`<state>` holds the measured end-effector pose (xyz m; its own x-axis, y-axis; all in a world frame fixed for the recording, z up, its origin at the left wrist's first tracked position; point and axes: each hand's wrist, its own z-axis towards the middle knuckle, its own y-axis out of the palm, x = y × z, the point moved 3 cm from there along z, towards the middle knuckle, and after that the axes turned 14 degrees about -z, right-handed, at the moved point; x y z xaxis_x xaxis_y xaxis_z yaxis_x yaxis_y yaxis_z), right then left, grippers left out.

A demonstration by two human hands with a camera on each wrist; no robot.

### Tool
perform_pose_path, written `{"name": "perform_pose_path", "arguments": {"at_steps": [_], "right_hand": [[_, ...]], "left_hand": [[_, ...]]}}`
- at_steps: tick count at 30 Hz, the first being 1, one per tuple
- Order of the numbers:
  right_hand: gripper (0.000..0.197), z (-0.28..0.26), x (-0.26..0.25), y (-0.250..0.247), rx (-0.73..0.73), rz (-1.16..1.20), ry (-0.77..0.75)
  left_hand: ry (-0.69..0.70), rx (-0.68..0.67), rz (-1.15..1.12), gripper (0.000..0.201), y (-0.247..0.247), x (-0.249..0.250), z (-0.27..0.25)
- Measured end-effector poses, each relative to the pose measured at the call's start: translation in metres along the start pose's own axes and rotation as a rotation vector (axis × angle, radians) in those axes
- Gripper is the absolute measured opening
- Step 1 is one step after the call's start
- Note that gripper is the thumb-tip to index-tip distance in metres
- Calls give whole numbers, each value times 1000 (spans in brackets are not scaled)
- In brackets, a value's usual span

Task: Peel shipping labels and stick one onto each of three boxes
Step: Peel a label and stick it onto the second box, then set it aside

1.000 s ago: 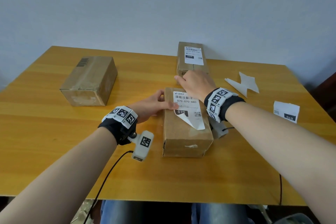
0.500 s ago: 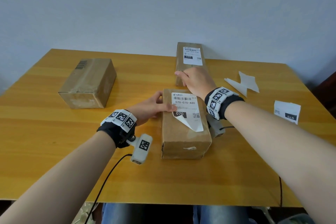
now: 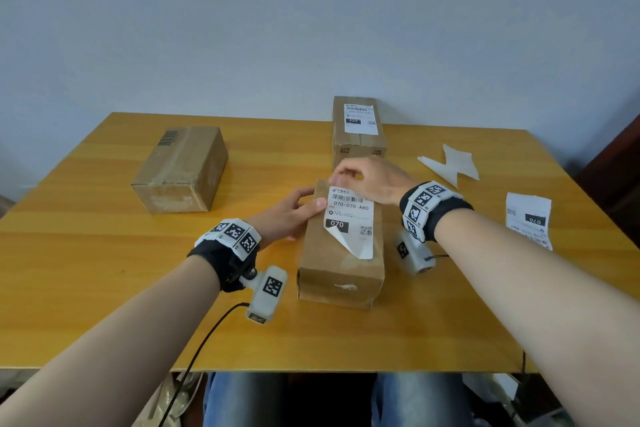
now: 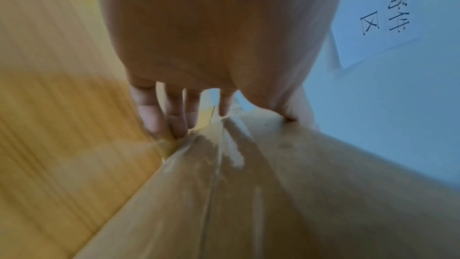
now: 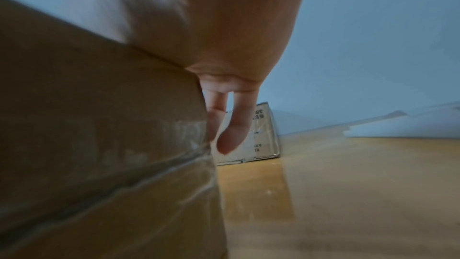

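Note:
A long cardboard box (image 3: 341,262) lies lengthwise in front of me, also seen in the wrist views (image 4: 248,194) (image 5: 99,125). A white label (image 3: 349,215) reading 070-070-A80 lies on its top, with the near left corner curled up. My left hand (image 3: 291,215) rests against the box's left side, thumb on top at the label's left edge; its fingers (image 4: 174,117) point straight down the side. My right hand (image 3: 367,177) arches over the far end, fingertips on the label's far left corner. Two of its fingers (image 5: 231,129) hang loose past the box end.
A second box (image 3: 358,128) (image 5: 263,135) carrying a 220 label stands at the back by the wall. A plain box (image 3: 181,168) sits at the left. White backing scraps (image 3: 450,165) and another 070 label (image 3: 528,218) lie on the yellow wooden table (image 3: 104,270) to the right.
My right hand has lifted its palm off the far end of the box and now touches the label's far left corner with its fingertips. The left hand keeps its place.

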<state>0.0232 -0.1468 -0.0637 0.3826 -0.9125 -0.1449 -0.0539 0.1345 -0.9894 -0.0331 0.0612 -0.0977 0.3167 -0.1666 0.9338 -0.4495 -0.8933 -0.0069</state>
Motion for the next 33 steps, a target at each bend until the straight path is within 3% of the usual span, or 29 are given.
{"name": "perform_pose_path", "arguments": {"at_steps": [4, 6, 11, 16, 19, 22, 24, 26, 29, 33], "right_hand": [[94, -18, -4, -3, -102, 10, 36], [100, -23, -3, -3, -99, 24, 76], [76, -35, 0, -8, -50, 21, 186], [53, -38, 4, -7, 5, -33, 294], [47, -37, 4, -6, -15, -93, 354], [46, -39, 0, -5, -15, -103, 361], [48, -41, -2, -4, -27, -39, 321], [45, -42, -3, -7, -43, -57, 316], [40, -43, -2, -13, -43, -97, 367], [70, -52, -6, -17, -147, -84, 456]], "left_hand": [[-35, 92, 113, 67, -8, 0, -15], [-43, 157, 91, 67, -15, 1, -26], [27, 393, -55, 63, -47, 9, -44], [131, 660, -78, 37, -65, 27, -55], [22, 601, 0, 28, -55, 31, -56], [-207, 396, 8, 42, -33, 29, -62], [-273, 292, -5, 48, -21, 27, -64], [-251, 275, -49, 47, -15, 27, -62], [-139, 381, -148, 51, -17, 28, -51], [92, 567, -312, 57, -28, 33, -38]]}}
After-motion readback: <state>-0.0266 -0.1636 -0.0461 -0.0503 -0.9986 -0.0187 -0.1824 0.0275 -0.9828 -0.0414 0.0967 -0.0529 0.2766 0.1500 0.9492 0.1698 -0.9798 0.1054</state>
